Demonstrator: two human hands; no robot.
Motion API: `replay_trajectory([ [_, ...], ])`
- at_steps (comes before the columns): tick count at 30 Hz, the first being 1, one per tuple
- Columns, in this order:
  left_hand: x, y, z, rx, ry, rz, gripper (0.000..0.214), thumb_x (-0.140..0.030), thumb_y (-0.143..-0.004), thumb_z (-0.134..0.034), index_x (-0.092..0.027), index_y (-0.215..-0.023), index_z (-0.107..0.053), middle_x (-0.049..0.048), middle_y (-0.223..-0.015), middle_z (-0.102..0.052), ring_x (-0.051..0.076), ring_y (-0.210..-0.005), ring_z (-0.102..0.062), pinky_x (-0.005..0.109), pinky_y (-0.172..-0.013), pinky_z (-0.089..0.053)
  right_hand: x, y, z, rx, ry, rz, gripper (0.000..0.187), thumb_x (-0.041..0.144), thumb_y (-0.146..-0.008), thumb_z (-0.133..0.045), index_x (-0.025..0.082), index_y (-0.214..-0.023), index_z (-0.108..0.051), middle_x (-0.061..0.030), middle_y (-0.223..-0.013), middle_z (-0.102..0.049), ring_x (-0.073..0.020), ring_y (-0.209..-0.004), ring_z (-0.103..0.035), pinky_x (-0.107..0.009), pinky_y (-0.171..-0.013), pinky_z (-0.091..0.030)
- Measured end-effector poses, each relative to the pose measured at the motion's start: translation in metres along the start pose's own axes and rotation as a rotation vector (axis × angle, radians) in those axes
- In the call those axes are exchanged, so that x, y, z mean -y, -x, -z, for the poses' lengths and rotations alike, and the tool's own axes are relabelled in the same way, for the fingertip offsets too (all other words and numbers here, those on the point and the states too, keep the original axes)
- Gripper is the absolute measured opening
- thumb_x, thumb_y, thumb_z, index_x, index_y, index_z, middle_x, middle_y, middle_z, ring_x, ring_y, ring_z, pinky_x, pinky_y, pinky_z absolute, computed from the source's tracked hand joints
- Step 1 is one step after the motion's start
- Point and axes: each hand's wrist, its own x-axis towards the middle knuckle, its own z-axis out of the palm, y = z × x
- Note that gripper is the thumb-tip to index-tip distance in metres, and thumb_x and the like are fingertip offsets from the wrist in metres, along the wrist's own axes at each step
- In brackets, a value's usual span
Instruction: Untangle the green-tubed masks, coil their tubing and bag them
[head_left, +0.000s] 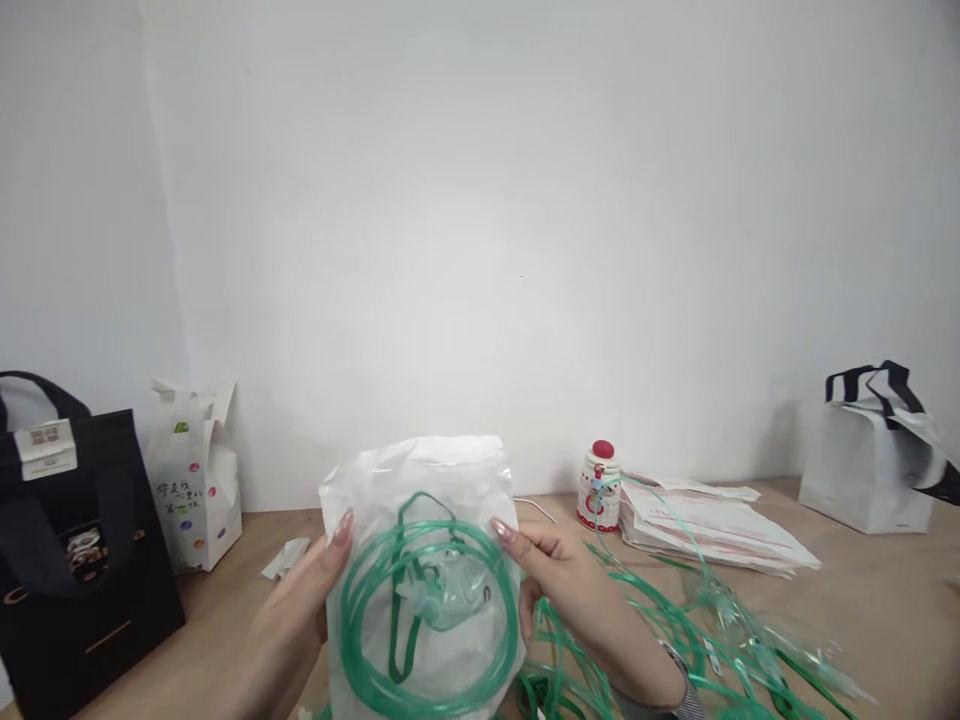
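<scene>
White pouch (442,657) stands pinched between left hand (306,595) and right hand (551,568).

Two hands (304,585) (555,565), one mask pouch (442,655), one black bag (82,630), two white bags (214,490) (851,470), one red-capped bottle (598,492), one paper stack (712,522)

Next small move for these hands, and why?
Probably slide the right hand up to the top edge of the white-and-clear pouch to check closure: the left hand holds the other side, coiled green plastic tubing and a clear mask show inside, but the wrinkled top doesn't reveal a seal.
</scene>
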Motion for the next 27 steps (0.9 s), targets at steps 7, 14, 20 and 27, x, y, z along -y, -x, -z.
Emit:
replay_trajectory([
  [7, 0.0, 0.012, -0.013, 0.139, -0.097, 0.033, 0.053, -0.043, -0.062, -0.074, -0.02, -0.109, -0.063, 0.0054, -0.094, -0.074, 0.027, -0.089, -0.067, 0.031, -0.068, -0.054, -0.001, -0.002, -0.001, -0.147, -0.154, -0.037, 0.043, 0.053, -0.079, -0.051, 0.017, -0.056, -0.042, 0.0095, -0.049, -0.033, -0.0035, -0.023, -0.04, -0.017, -0.025, -0.014],
  [14, -0.004, 0.003, -0.012, 0.047, -0.074, 0.134, 0.041, -0.039, -0.066, -0.072, -0.016, -0.099, -0.067, 0.006, -0.076, -0.075, 0.027, -0.075, -0.07, 0.03, -0.06, -0.054, 0.01, 0.005, 0.002, 0.066, -0.164, -0.166, 0.039, 0.055, -0.076, -0.054, 0.016, -0.075, -0.058, 0.0046, -0.059, -0.054, -0.0046, -0.034, -0.046, -0.015, -0.028, -0.034],
  [20, 0.001, 0.001, -0.013, 0.1, -0.071, 0.09, 0.04, -0.04, -0.064, -0.073, -0.014, -0.094, -0.068, 0.0083, -0.078, -0.075, 0.031, -0.076, -0.069, 0.036, -0.063, -0.055, 0.011, 0.008, 0.001, 0.171, -0.087, -0.125, 0.035, 0.051, -0.073, -0.061, 0.017, -0.084, -0.058, 0.0056, -0.058, -0.053, -0.0039, -0.034, -0.037, -0.017, -0.03, -0.026],
  [27, -0.016, 0.001, 0.022, -0.207, -0.377, -0.416, 0.04, -0.047, -0.069, -0.066, -0.027, -0.104, -0.067, -0.0006, -0.124, -0.06, 0.024, -0.125, -0.04, 0.033, -0.108, -0.026, -0.008, -0.009, 0.004, -0.306, 0.306, 0.196, 0.033, 0.048, -0.074, -0.059, 0.017, -0.063, -0.063, -0.0038, -0.076, -0.053, -0.0193, -0.073, -0.052, -0.029, -0.064, -0.042],
])
